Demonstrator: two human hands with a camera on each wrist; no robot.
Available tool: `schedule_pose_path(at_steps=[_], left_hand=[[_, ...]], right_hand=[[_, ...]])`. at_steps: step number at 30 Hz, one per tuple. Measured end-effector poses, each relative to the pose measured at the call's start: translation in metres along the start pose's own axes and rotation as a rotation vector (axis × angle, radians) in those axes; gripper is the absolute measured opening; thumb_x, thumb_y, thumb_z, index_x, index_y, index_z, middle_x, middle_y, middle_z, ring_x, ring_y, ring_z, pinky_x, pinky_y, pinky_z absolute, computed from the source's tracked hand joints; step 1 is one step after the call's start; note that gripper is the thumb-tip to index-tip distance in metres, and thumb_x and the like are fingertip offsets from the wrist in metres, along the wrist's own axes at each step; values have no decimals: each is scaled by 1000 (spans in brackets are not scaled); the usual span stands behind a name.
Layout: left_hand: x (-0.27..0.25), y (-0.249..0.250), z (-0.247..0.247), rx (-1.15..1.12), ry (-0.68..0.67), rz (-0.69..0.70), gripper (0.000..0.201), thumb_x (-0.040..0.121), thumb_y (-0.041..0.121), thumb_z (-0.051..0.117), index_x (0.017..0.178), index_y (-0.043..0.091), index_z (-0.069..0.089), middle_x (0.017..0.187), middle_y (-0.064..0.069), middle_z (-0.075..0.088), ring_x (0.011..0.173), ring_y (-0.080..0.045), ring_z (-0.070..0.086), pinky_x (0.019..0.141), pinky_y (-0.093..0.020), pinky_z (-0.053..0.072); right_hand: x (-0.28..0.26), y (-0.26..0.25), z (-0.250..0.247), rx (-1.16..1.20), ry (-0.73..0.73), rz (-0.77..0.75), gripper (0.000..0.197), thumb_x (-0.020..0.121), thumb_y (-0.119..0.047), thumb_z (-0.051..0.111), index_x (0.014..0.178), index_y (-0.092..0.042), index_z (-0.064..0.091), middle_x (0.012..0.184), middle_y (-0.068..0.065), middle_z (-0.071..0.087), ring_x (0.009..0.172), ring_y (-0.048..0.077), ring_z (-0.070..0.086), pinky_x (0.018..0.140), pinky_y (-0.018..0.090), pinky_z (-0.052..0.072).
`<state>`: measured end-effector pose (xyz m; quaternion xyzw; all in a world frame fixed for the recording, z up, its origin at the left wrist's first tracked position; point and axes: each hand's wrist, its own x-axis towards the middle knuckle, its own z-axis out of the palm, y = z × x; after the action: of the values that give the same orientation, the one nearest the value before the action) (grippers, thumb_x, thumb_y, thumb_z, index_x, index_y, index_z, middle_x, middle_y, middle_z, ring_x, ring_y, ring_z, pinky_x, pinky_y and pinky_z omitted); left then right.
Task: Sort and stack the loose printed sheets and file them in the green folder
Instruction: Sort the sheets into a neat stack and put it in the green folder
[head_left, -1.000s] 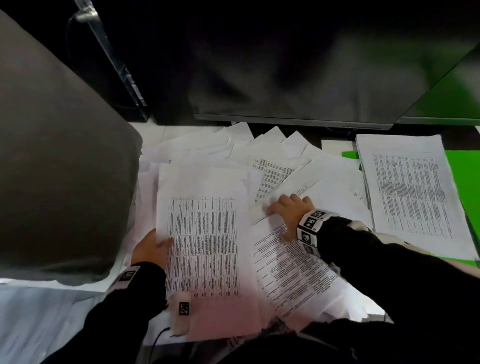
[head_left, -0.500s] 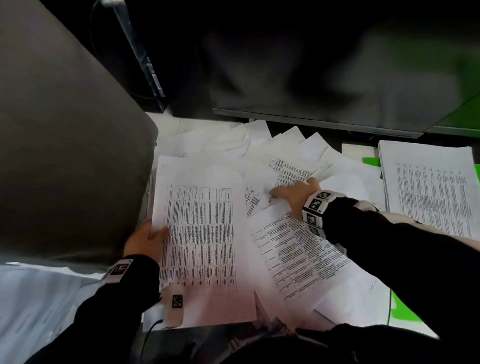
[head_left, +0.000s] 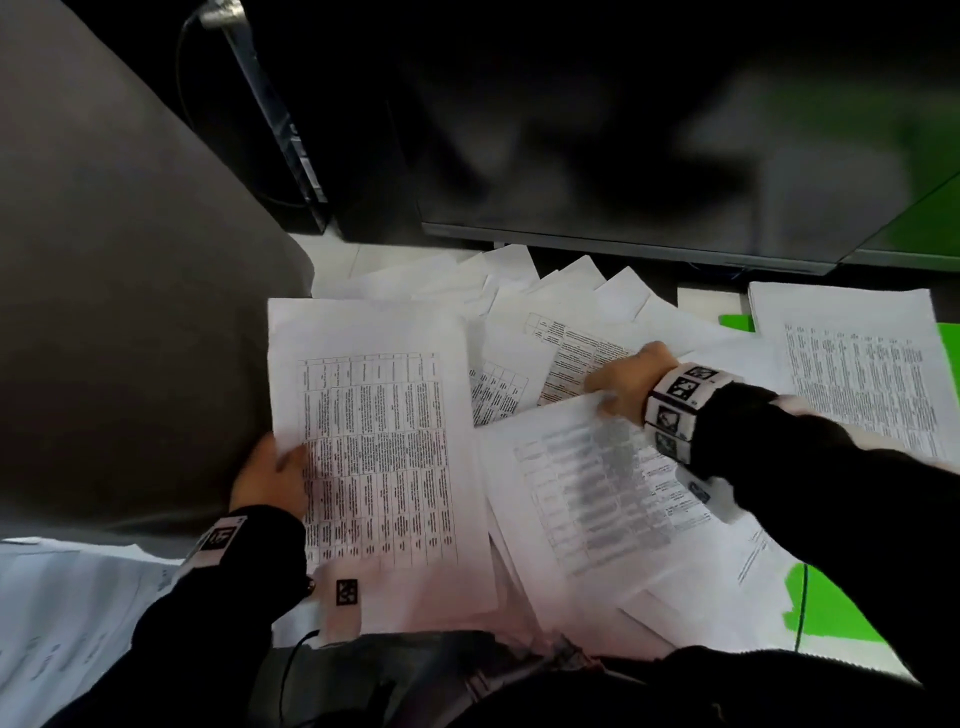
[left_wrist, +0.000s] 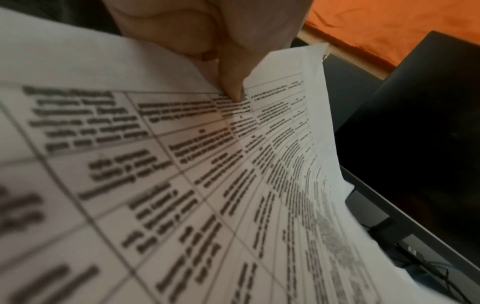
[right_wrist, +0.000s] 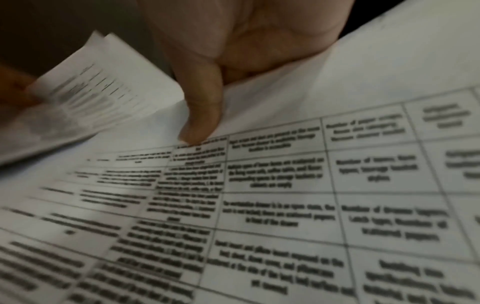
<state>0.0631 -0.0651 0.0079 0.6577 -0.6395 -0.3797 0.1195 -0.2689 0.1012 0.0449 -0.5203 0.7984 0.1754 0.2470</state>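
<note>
— Grey, that big rounded shape (head_left: 104, 312) filling the left side?

— Yes, soft-looking, beside a dark monitor (head_left: 597, 156) at the back. Below both lies a wide scatter of loose printed sheets (head_left: 545, 296), fanned and overlapping across the tabletop (head_left: 332, 249).

— Where is the green folder (head_left: 831, 608)?

— At the right, mostly buried. Green shows at the near right corner and in a strip at the far right edge. A squared stack of printed pages (head_left: 857, 374) rests on top of it.

— And the sheet on the left?

— A printed table sheet (head_left: 374, 457) lies over the scatter, its long side running away from the person. The left hand (head_left: 270, 478) grips its left edge; in the left wrist view the thumb (left_wrist: 231, 82) presses on the print while the paper curves upward.

— The other one?

— The right hand (head_left: 623, 384) pinches the far edge of a blurred sheet (head_left: 597, 483) lying askew in the middle. The right wrist view shows its thumb (right_wrist: 202, 115) on top of the page at the table's upper border, the fingers hidden beneath the paper.
</note>
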Motion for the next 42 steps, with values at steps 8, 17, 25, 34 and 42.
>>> schedule_pose_path(at_steps=[8,17,25,34,42], left_hand=[[-12,16,4,-28,40,15,30,93,6,46,121,-2,49,116,-21,58,114,-38,52,89,-36,37],[-9,32,7,-104,94,37,21,94,14,44,111,3,50,113,-21,59,104,-34,55,82,-31,33],[-30,59,40,-204,-97,151,28,93,18,48,121,14,52,108,-4,62,95,-20,56,84,-28,40],[-63,92,60,-344,-343,208,29,91,9,48,108,30,58,90,16,64,82,-3,59,62,-9,43],[-73,108,57,-367,-357,212,44,97,38,36,138,22,37,143,2,44,134,-21,38,112,-30,25]], right_hand=[[-54,69,-24,700,342,234,7,80,-31,68,80,-33,62,79,-9,65,88,17,62,75,22,40],[-89,91,0,1175,478,416,12,83,-42,63,80,-30,61,59,-17,61,50,-1,56,48,16,40],[-65,40,34,1383,346,436,41,65,-57,69,82,-19,69,89,5,73,82,23,69,76,36,54],[-56,-13,34,1301,330,407,42,91,-35,54,128,-15,50,122,5,61,111,26,57,96,37,45],[-67,-22,23,1326,428,271,38,90,-20,56,128,-17,50,114,-2,62,107,19,57,86,27,40]])
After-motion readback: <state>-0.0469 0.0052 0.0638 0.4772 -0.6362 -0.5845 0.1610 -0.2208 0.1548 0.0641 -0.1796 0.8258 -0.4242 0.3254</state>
